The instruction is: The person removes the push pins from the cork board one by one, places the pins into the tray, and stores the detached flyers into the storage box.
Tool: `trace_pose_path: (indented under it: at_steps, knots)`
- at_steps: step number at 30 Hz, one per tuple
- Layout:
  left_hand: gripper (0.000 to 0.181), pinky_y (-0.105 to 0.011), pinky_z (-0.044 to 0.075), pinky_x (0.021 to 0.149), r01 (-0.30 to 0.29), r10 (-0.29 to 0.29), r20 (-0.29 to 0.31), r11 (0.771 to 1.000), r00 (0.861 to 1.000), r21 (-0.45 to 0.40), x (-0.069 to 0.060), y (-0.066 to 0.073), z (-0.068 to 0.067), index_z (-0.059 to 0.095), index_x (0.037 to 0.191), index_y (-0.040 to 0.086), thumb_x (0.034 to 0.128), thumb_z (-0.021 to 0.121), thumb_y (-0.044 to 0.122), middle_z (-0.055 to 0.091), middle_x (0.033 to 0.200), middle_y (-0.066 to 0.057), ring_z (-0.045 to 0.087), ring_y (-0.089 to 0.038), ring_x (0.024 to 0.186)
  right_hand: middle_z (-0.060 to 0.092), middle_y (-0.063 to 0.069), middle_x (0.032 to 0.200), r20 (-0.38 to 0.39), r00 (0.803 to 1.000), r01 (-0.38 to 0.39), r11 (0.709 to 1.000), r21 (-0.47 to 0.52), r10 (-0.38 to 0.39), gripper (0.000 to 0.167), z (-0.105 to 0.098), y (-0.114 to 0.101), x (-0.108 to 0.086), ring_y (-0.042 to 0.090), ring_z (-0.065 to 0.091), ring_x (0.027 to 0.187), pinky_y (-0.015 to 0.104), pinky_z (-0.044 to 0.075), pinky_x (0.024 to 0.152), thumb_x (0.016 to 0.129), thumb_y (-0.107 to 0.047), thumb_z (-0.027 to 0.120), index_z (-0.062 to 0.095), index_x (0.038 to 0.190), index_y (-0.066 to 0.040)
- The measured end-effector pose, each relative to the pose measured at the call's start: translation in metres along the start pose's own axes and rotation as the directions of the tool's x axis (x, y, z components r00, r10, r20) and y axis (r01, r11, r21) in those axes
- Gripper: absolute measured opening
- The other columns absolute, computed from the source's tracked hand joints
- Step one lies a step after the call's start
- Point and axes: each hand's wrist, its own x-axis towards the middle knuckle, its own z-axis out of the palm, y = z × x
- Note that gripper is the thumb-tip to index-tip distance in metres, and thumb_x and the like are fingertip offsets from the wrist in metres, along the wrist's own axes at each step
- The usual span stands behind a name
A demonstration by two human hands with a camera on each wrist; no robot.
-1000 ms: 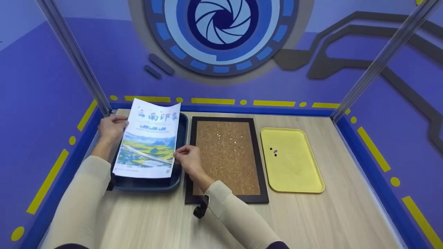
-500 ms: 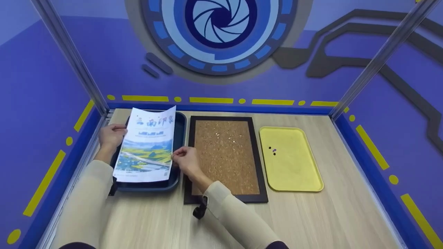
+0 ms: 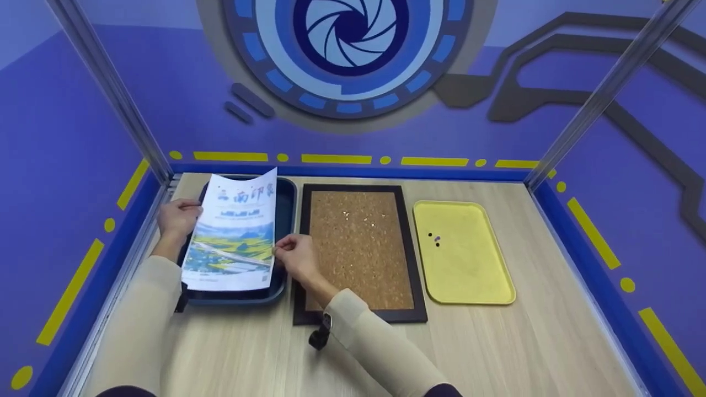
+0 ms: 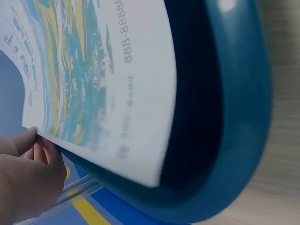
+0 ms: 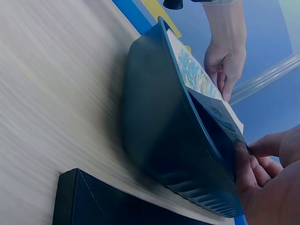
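Observation:
A printed poster sheet (image 3: 234,237) with a green and blue landscape is held over a dark blue tray (image 3: 285,215), its far edge sagging in the middle. My left hand (image 3: 177,220) pinches the poster's left edge between thumb and fingers. At the opposite edge, my right hand (image 3: 299,256) pinches the paper lower down. In the left wrist view the poster (image 4: 89,84) bows above the tray's rim (image 4: 246,103). The right wrist view has the deep tray wall (image 5: 154,112) beside the paper, with my right hand (image 5: 269,168) gripping the edge and my left hand (image 5: 227,63) opposite.
Right of the tray lies a cork board (image 3: 361,253) in a black frame, with a few shiny specks on it. Farther right, a yellow tray (image 3: 469,264) holds a few small dark and purple pieces. Purple walls enclose the wooden table (image 3: 496,347).
Both hands have lowered the poster slightly toward the tray and toward me, with the grip kept on both edges. In the last half second it has barely shifted.

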Motion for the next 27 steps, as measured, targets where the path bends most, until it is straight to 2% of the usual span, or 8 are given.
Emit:
trace_pose_path:
  at_steps: [2, 5, 6, 8, 12, 16, 22, 27]
  knots:
    - [0.035, -0.031, 0.052, 0.102, 0.034, -0.033, 0.012, 0.994, 0.999, -0.106, 0.0, 0.003, 0.002, 0.065, 0.137, -0.008, 0.1053, 0.062, 0.007, 0.068, 0.121, -0.013, 0.064, -0.016, 0.106, 0.065, -0.004, 0.068, -0.002, 1.0, 0.009, 1.0, -0.011, -0.009, 0.011, -0.001, 0.0, 0.0, 0.005, 0.06, 0.058, 0.019, 0.05, 0.053, 0.089, 0.003, 0.076, 0.074, 0.082, -0.004]
    - [0.035, -0.028, 0.051, 0.102, 0.034, -0.032, 0.013, 0.987, 0.999, -0.159, 0.001, 0.005, 0.003, 0.065, 0.135, -0.011, 0.1046, 0.063, 0.006, 0.069, 0.111, -0.007, 0.063, -0.009, 0.098, 0.065, -0.004, 0.068, 0.003, 1.0, 0.027, 0.999, -0.027, -0.027, 0.009, -0.001, 0.002, 0.0, 0.004, 0.06, 0.058, 0.019, 0.05, 0.052, 0.089, 0.003, 0.076, 0.074, 0.083, -0.004]
    - [0.035, -0.026, 0.052, 0.099, 0.023, -0.022, 0.007, 0.988, 1.0, -0.15, 0.001, 0.005, 0.004, 0.065, 0.134, -0.011, 0.1042, 0.064, 0.006, 0.069, 0.11, -0.007, 0.063, -0.008, 0.095, 0.066, -0.004, 0.068, 0.002, 0.999, 0.034, 0.999, -0.036, -0.034, 0.009, -0.001, 0.002, 0.0, 0.004, 0.059, 0.059, 0.019, 0.049, 0.053, 0.089, 0.002, 0.076, 0.074, 0.083, -0.004]
    - [0.034, -0.022, 0.051, 0.085, -0.026, 0.026, -0.018, 1.0, 1.0, 0.0, 0.001, 0.004, 0.006, 0.069, 0.132, -0.008, 0.1033, 0.066, 0.009, 0.071, 0.108, -0.007, 0.059, -0.002, 0.084, 0.066, -0.005, 0.069, -0.001, 0.999, 0.045, 0.998, -0.051, -0.046, 0.008, -0.001, 0.003, 0.0, 0.003, 0.059, 0.06, 0.019, 0.05, 0.053, 0.089, 0.001, 0.077, 0.074, 0.083, -0.004]
    - [0.031, -0.018, 0.048, 0.069, -0.074, 0.083, -0.058, 0.986, 0.995, 0.153, -0.002, 0.003, 0.008, 0.072, 0.128, -0.006, 0.1014, 0.067, 0.009, 0.075, 0.113, -0.017, 0.057, 0.0, 0.075, 0.065, -0.003, 0.07, 0.011, 0.999, 0.049, 0.999, -0.006, -0.049, 0.01, -0.002, 0.002, -0.002, 0.006, 0.063, 0.06, 0.021, 0.054, 0.055, 0.089, 0.003, 0.077, 0.071, 0.083, -0.003]
    - [0.032, -0.018, 0.047, 0.065, -0.071, 0.084, -0.066, 0.981, 0.994, 0.183, -0.004, 0.002, 0.007, 0.071, 0.129, -0.005, 0.1017, 0.066, 0.01, 0.074, 0.119, -0.021, 0.061, -0.004, 0.077, 0.066, -0.001, 0.071, 0.041, 0.998, 0.037, 0.998, 0.051, -0.039, 0.01, -0.001, 0.002, -0.005, 0.008, 0.066, 0.061, 0.023, 0.058, 0.058, 0.09, 0.005, 0.076, 0.071, 0.085, -0.001]
    - [0.033, -0.023, 0.049, 0.072, -0.053, 0.067, -0.08, 0.984, 0.995, 0.171, -0.006, 0.0, 0.006, 0.07, 0.131, -0.005, 0.1025, 0.065, 0.012, 0.072, 0.125, -0.023, 0.067, -0.019, 0.095, 0.066, -0.003, 0.077, 0.088, 0.994, 0.06, 0.998, 0.015, -0.061, 0.007, -0.001, 0.001, -0.008, 0.005, 0.064, 0.068, 0.021, 0.055, 0.063, 0.091, 0.0, 0.078, 0.072, 0.09, -0.003]
    - [0.032, -0.027, 0.049, 0.078, -0.069, 0.088, -0.114, 0.984, 0.99, 0.163, -0.007, 0.003, 0.012, 0.071, 0.129, -0.004, 0.1027, 0.064, 0.013, 0.072, 0.123, -0.022, 0.066, -0.026, 0.102, 0.069, -0.003, 0.083, 0.183, 0.979, 0.082, 0.995, 0.056, -0.091, 0.007, -0.012, 0.001, -0.008, 0.006, 0.063, 0.074, 0.022, 0.055, 0.067, 0.093, -0.005, 0.077, 0.074, 0.098, -0.001]
